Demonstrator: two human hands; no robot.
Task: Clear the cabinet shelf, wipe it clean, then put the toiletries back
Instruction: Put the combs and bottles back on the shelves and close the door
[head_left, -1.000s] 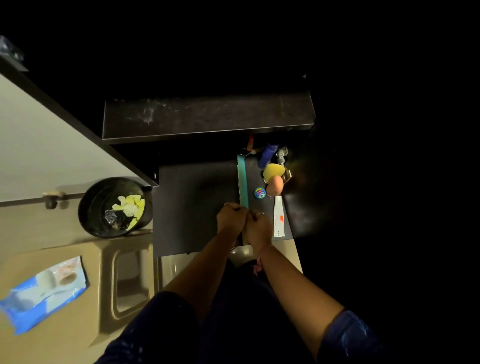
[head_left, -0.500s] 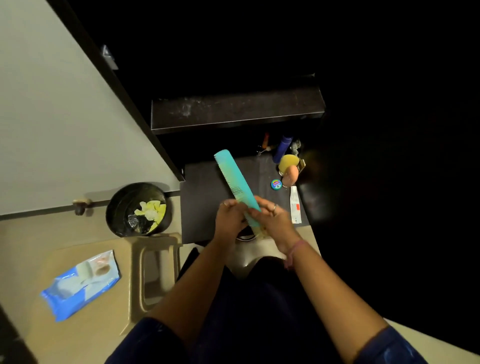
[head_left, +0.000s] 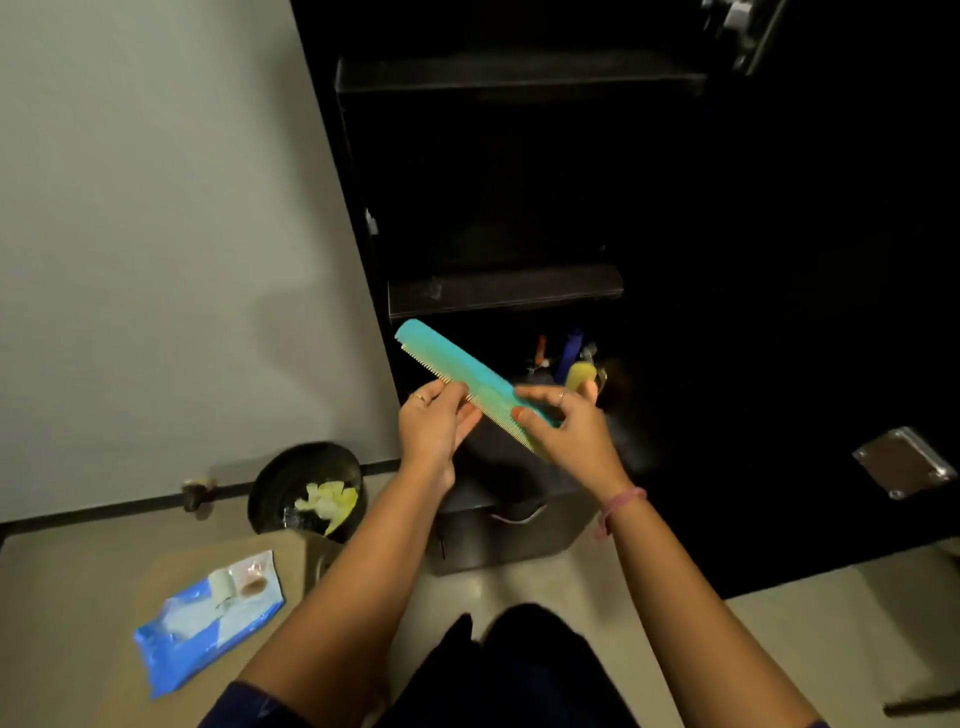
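Observation:
A long teal comb (head_left: 457, 370) is lifted in front of the dark cabinet, slanting up to the left. My right hand (head_left: 566, 431) grips its lower end. My left hand (head_left: 434, 421) touches the comb's teeth near the middle with its fingertips, its fingers loosely bent. Behind my hands, on the dark lower surface, stand a yellow sponge (head_left: 579, 375), a blue bottle (head_left: 569, 345) and other small toiletries, partly hidden. A dark cabinet shelf (head_left: 498, 291) runs across just above them, and a higher shelf (head_left: 519, 78) sits near the top.
A black bin (head_left: 306, 488) with yellow scraps stands on the floor at the left. A blue wipes packet (head_left: 208, 618) lies on a beige stool at lower left. A pale wall fills the left side. A metal hinge plate (head_left: 904, 462) shows on the dark door at right.
The comb has been lifted off the dark surface and tilted up to the left, held in both hands. The view has swung up, showing more of the cabinet.

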